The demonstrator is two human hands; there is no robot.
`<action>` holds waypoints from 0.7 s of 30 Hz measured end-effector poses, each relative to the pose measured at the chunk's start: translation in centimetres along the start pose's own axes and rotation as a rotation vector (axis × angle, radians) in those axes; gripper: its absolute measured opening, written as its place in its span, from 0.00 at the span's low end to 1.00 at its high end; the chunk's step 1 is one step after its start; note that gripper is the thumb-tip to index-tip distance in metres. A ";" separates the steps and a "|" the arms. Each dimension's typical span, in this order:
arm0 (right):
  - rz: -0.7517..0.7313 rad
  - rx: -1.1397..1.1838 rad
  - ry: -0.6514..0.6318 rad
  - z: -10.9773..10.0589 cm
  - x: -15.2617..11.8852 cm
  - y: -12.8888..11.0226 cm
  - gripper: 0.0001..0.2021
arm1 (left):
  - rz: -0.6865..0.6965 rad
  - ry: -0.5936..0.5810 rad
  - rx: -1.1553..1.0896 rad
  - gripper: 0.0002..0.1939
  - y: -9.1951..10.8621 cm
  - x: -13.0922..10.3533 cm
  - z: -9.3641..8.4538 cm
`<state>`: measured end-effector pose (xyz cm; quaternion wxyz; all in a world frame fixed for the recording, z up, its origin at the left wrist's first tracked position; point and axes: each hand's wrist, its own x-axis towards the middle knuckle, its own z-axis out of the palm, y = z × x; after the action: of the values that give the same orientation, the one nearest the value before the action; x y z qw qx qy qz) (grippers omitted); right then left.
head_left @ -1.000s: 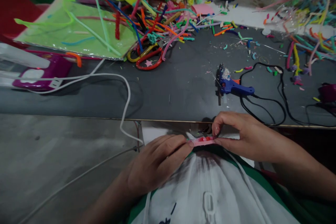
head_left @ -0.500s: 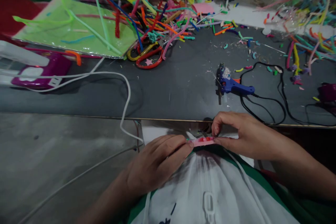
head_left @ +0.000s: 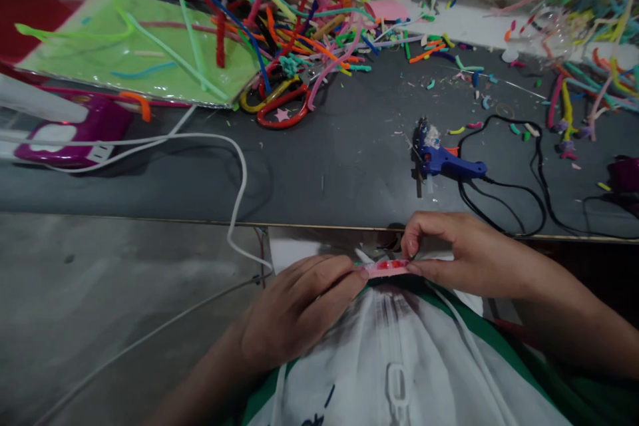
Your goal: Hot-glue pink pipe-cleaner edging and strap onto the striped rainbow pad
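Observation:
A small pink strip (head_left: 387,272) with red and clear bits along its top lies across my lap, close to my body. My left hand (head_left: 309,299) has its fingers closed over the strip's left end. Thumb and fingertips of my right hand (head_left: 449,249) pinch its right end. Just beyond, on the grey table, rests a blue glue gun (head_left: 449,163) with a black cord. Red-handled scissors (head_left: 284,114) lie farther left, beside a heap of coloured fuzzy stems (head_left: 304,40).
A green plastic-covered sheet (head_left: 150,56) lies at the back left, near a purple power strip (head_left: 74,136). A white cable (head_left: 243,180) hangs over the table's front edge (head_left: 319,227). Coloured scraps are scattered at the back right.
The table and its objects have shifted slightly in view, mostly left and up on the left side. Both hands keep their hold on the pink strip, nearly unmoved.

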<state>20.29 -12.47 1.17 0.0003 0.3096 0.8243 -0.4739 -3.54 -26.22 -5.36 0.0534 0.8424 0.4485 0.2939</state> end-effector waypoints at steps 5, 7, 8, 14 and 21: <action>0.031 0.120 0.009 -0.1 0.2 0.2 0.01 | 0.013 0.013 0.001 0.14 0.1 0.5 -0.5; 0.057 0.162 0.049 0.1 0.4 0.4 0.03 | 0.022 -0.001 -0.003 0.15 0.0 0.4 -0.4; 0.066 0.175 0.076 0.1 0.4 0.5 0.04 | 0.026 -0.005 -0.008 0.15 -0.1 0.3 -0.3; 0.029 0.196 0.039 0.3 0.2 0.3 0.05 | 0.011 -0.013 -0.010 0.16 -0.1 0.0 -0.1; 0.016 0.042 0.010 0.2 -0.2 -0.5 0.09 | 0.029 0.003 -0.004 0.14 0.2 0.9 -0.7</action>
<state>20.13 -12.91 1.56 -0.0065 0.3187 0.8116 -0.4897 -3.36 -25.77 -4.28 0.0501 0.8483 0.4356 0.2968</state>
